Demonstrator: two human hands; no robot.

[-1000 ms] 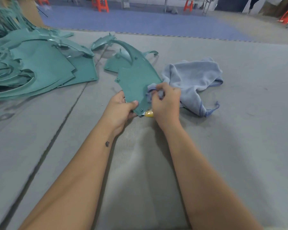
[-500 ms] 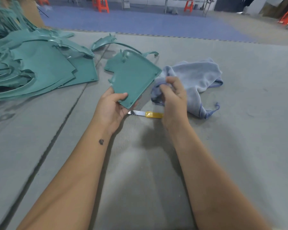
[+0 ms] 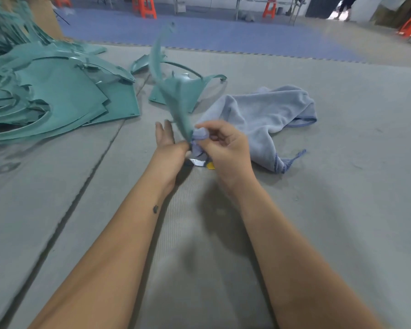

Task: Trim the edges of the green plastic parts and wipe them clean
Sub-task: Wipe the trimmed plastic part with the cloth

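Parts pile [image 3: 57, 100] left, cloth [image 3: 266, 115] right, knife [image 3: 201, 163] under hands [image 3: 199, 148].

Thin green plastic part [image 3: 173, 98], held upright, smeared by motion blur; outline indistinct. Yellow-handled blade [image 3: 201, 163] on the grey mat mostly hidden behind the right hand [image 3: 226, 148]. Left hand [image 3: 170, 144] fingers partly concealed by the part. Heap of green plastic panels [image 3: 45, 96] cut off by the left edge.

Held green plastic part [image 3: 176, 100]: looking smooth, though blurred.
Stacked green plastic panels [image 3: 64, 96]: showing a slight sheen.
Pale blue cloth [image 3: 266, 115]: looking soft, fuzzy.
Grey ribbed mat [image 3: 199, 233]: staying matt.
Knife blade [image 3: 198, 163]: gleaming like metal.
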